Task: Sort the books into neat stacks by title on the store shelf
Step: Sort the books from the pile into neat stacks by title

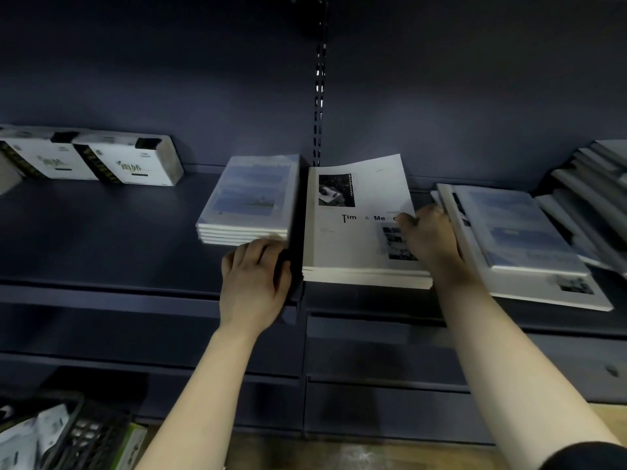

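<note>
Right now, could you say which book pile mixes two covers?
The rightmost pile: blue book on a white one; left stack and middle stack look uniform.

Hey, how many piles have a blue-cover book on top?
2: the neat stack by the left hand, and the loose pile right of the right hand. Others may be hidden.

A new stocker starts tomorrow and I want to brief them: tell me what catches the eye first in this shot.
Dead centre on the dark blue shelf lies a stack of white paperback books with black lettering, the right hand on its top cover. Just left, the left hand sits at the front corner of a neat stack of pale blue paperback books. To the right sprawls an untidy pile of mixed blue and white books.
</note>
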Action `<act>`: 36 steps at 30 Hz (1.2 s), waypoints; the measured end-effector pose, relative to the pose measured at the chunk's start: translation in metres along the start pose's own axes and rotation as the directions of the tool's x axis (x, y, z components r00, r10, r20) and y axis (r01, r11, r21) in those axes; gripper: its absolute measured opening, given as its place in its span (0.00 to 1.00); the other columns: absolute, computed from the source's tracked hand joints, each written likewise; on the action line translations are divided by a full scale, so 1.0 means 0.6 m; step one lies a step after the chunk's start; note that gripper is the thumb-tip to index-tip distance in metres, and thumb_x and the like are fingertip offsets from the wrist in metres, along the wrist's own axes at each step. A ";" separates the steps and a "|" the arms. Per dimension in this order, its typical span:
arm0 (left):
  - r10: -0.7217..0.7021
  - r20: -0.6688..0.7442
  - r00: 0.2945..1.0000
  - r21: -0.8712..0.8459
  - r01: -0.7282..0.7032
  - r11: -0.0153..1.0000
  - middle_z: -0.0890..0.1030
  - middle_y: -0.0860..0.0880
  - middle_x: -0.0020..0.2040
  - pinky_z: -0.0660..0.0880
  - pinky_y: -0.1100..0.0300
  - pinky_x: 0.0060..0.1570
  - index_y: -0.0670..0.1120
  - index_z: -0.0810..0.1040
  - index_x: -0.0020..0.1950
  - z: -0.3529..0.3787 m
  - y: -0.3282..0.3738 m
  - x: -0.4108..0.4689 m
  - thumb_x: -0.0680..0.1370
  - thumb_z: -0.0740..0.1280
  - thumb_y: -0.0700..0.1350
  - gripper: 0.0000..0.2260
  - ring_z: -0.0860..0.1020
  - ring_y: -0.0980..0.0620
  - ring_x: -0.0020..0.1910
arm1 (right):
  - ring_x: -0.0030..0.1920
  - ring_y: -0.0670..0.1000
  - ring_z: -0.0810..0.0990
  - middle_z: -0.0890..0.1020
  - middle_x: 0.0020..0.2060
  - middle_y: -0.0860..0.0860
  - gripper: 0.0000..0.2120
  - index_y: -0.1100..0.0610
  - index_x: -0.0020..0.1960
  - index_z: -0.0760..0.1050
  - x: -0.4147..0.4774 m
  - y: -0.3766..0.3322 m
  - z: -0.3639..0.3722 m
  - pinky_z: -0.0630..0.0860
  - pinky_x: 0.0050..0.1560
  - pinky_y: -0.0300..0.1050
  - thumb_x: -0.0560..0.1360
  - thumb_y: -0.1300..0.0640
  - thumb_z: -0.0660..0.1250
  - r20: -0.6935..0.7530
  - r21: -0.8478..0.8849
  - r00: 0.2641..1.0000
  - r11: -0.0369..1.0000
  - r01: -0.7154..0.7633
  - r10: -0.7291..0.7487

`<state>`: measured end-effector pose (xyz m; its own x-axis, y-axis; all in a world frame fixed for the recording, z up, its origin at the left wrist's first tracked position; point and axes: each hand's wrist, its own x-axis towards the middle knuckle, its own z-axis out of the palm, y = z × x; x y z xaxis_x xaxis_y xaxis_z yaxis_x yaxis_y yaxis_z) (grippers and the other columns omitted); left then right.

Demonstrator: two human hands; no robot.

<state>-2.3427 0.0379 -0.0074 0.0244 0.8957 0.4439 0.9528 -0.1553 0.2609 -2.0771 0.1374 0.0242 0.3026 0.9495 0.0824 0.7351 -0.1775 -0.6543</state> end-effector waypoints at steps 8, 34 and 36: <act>-0.008 0.000 1.000 0.008 0.008 1.000 0.77 0.49 0.60 0.62 0.53 0.57 0.48 0.76 0.61 0.000 0.000 0.000 0.77 0.54 0.52 0.18 0.72 0.47 0.57 | 0.44 0.47 0.75 0.78 0.45 0.49 0.13 0.56 0.54 0.78 -0.046 -0.034 -0.062 0.69 0.42 0.41 0.78 0.48 0.65 0.212 -0.048 0.964 0.983 0.177 -0.163; 0.004 -0.110 0.994 -0.130 -0.018 0.991 0.77 0.47 0.57 0.64 0.53 0.53 0.46 0.78 0.59 -0.010 0.006 0.002 0.78 0.55 0.49 0.16 0.72 0.47 0.56 | 0.60 0.49 0.74 0.76 0.60 0.47 0.26 0.49 0.67 0.71 -0.114 -0.042 -0.123 0.71 0.55 0.45 0.72 0.46 0.72 0.483 -0.081 0.868 0.982 0.172 -0.112; 0.015 -0.147 0.989 -0.149 -0.037 0.988 0.77 0.46 0.56 0.64 0.53 0.53 0.45 0.78 0.58 -0.014 0.015 0.008 0.77 0.56 0.48 0.16 0.72 0.46 0.55 | 0.54 0.49 0.76 0.79 0.53 0.48 0.15 0.51 0.60 0.75 -0.105 -0.032 -0.125 0.71 0.52 0.45 0.77 0.45 0.65 0.388 0.000 0.910 0.987 0.158 -0.146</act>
<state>-2.3364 0.0371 0.0043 -0.0062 0.8221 0.5694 0.8953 -0.2490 0.3693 -2.0649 0.0616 0.0882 -0.0669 0.9904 -0.1212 0.7739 -0.0252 -0.6328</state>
